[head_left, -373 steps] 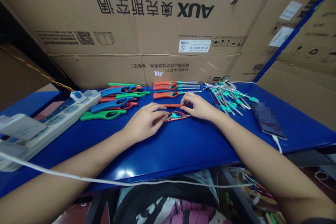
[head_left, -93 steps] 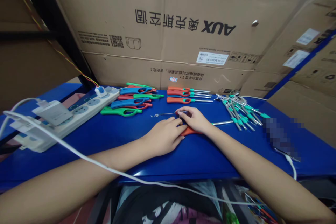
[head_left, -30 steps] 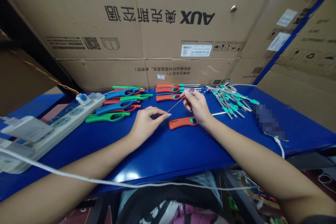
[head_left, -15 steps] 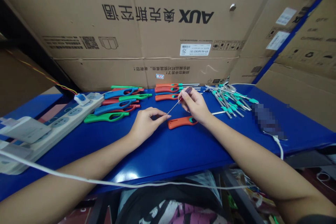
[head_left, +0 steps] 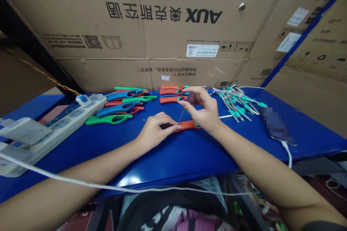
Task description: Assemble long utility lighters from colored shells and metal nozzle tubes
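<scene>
My right hand (head_left: 203, 110) is closed on the dark handle of a screwdriver (head_left: 190, 98). Its thin shaft slants down and left to the handle end of an orange lighter (head_left: 189, 125), which lies on the blue table. My left hand (head_left: 158, 128) is at that same end, thumb and fingertips together by the screwdriver's tip; whether they pinch the lighter or some small part is too small to tell. A metal tube sticks out from the lighter to the right, partly hidden behind my right hand.
Green, blue and red lighter handles (head_left: 119, 108) lie at the left, beside a white power strip (head_left: 65, 122). Orange lighters (head_left: 172, 99) are stacked behind my hands. Metal tubes with green parts (head_left: 238, 103) are piled at the right, near a blurred dark object (head_left: 276, 126). A white cable (head_left: 130, 190) crosses in front.
The screwdriver has come down, its shaft now steeper and its tip at the orange lighter. My left hand has moved slightly right and down to the lighter. My right fingers have shifted on the handle.
</scene>
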The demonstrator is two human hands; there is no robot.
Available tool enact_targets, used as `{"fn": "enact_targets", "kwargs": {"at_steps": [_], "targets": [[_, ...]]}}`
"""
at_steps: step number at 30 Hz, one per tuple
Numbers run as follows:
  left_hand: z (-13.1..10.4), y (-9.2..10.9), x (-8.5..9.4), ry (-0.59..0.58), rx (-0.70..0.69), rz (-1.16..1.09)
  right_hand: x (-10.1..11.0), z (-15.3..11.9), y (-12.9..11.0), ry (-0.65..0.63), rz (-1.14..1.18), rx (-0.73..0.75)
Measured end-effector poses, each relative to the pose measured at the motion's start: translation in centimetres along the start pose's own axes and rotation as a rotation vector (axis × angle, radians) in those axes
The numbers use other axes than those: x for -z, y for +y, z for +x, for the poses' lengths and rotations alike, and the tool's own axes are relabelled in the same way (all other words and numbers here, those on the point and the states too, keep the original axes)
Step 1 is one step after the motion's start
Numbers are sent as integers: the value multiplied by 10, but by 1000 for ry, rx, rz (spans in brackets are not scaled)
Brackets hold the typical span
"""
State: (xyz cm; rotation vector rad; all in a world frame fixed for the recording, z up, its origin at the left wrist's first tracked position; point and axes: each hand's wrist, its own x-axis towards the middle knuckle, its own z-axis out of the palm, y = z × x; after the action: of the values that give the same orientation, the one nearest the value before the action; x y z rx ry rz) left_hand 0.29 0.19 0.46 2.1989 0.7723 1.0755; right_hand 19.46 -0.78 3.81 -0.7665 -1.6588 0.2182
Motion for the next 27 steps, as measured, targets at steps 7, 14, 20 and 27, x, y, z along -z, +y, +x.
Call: {"fn": "enact_targets", "kwargs": {"at_steps": [7, 14, 20, 27], "targets": [[2, -1, 3, 146, 91, -84, 3, 0, -5, -72, 145, -61], [3, -1, 5, 209, 159, -141, 4, 2, -3, 34, 49, -141], [3, -1, 4, 147, 136, -89, 6, 0, -8, -114, 86, -118], [1, -2, 2, 88, 90, -60, 5, 1, -6, -115, 87, -124]]}}
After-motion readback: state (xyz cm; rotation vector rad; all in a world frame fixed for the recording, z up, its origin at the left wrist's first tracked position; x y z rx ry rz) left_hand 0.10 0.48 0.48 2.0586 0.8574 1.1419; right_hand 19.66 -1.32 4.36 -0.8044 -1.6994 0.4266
